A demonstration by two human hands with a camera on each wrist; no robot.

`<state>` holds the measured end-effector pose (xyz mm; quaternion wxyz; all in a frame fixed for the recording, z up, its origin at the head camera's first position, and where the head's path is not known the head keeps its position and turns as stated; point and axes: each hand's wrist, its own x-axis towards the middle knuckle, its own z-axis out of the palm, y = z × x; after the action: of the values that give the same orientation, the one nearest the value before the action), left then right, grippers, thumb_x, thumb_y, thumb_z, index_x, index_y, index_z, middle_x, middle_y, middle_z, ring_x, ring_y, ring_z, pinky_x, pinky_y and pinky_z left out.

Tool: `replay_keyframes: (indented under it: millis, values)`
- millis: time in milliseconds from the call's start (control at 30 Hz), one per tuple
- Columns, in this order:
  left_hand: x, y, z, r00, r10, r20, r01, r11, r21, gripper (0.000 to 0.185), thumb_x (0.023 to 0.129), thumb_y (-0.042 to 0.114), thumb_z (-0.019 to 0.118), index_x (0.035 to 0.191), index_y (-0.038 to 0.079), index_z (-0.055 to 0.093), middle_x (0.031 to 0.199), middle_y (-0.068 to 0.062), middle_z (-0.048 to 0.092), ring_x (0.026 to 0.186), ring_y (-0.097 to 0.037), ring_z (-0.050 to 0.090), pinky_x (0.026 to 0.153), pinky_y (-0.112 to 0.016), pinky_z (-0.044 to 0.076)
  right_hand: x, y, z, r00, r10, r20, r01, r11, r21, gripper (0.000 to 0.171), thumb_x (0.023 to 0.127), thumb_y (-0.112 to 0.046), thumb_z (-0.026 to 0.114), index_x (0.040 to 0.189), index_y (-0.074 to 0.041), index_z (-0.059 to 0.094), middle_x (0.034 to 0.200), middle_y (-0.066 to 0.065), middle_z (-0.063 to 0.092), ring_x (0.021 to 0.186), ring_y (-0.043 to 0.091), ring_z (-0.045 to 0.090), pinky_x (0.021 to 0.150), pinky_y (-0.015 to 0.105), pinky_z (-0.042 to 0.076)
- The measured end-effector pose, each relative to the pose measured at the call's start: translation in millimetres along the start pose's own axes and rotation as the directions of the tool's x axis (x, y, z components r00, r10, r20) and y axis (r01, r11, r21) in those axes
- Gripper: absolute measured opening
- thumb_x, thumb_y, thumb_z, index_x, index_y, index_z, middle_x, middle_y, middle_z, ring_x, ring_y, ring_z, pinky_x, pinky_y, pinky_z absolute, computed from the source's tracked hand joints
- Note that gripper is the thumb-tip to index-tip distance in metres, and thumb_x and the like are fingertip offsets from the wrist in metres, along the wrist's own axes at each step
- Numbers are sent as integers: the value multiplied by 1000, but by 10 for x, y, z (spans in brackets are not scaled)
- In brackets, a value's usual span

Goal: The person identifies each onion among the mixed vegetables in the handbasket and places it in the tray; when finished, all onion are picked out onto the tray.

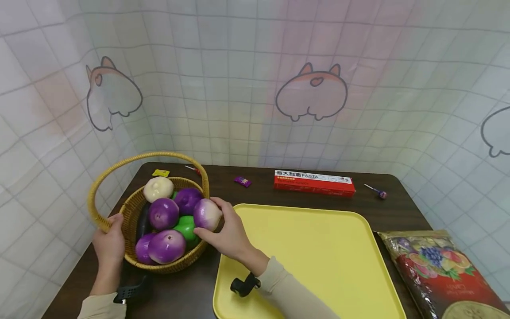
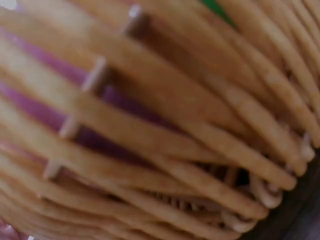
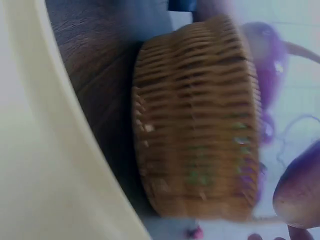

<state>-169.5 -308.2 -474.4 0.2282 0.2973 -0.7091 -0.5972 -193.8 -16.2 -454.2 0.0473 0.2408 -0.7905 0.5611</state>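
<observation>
A woven wicker basket (image 1: 133, 235) with a tall arched handle (image 1: 159, 155) stands at the left of the dark table. My left hand (image 1: 109, 243) grips the lower left end of that handle, beside the rim. At the basket's right side, my right hand (image 1: 231, 232) holds a round purple-and-white vegetable (image 1: 207, 214), thumb below and fingers above, over the rim. Inside lie several purple round vegetables (image 1: 167, 247), a white one (image 1: 158, 189), a green pepper (image 1: 186, 228) and a dark long vegetable (image 1: 142, 221). The left wrist view is filled by basket weave (image 2: 165, 100).
A yellow tray (image 1: 311, 248) lies right of the basket. Behind it sit a red pasta box (image 1: 314, 182), a purple wrapped candy (image 1: 242, 181) and a lollipop (image 1: 376, 191). A red candy bag (image 1: 450, 270) lies at right, a yellow packet (image 1: 161, 173) behind the basket.
</observation>
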Motion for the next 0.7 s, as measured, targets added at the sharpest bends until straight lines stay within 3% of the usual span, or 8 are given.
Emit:
replay_keyframes:
  millis: [167,400,700]
  values:
    - [37,5,-24,1000,9,8,-9,1000,8,25,97,36,57,89,13,63,79,23,57,73,-3,49,63,-16,38,-127,107,-279,998,40,-48,-39,999,25,78,73,-34,85,139,-23,46,123,4,46,106,15,53,86,35,48]
    - [89,18,16,998,45,31,-46,998,45,31,97,30,55,79,4,57,86,26,58,78,-1,51,63,-15,39,-293,496,-556,981,160,-112,-174,976,-134,85,68,-31,88,141,-14,46,122,12,46,106,25,55,88,42,47]
    - [91,13,34,998,51,35,-53,996,64,37,97,33,55,76,3,53,91,23,58,79,-1,52,62,-14,40,-300,793,-598,988,118,-101,-137,970,-201,82,68,-24,88,138,-6,49,131,13,53,116,32,55,94,49,45]
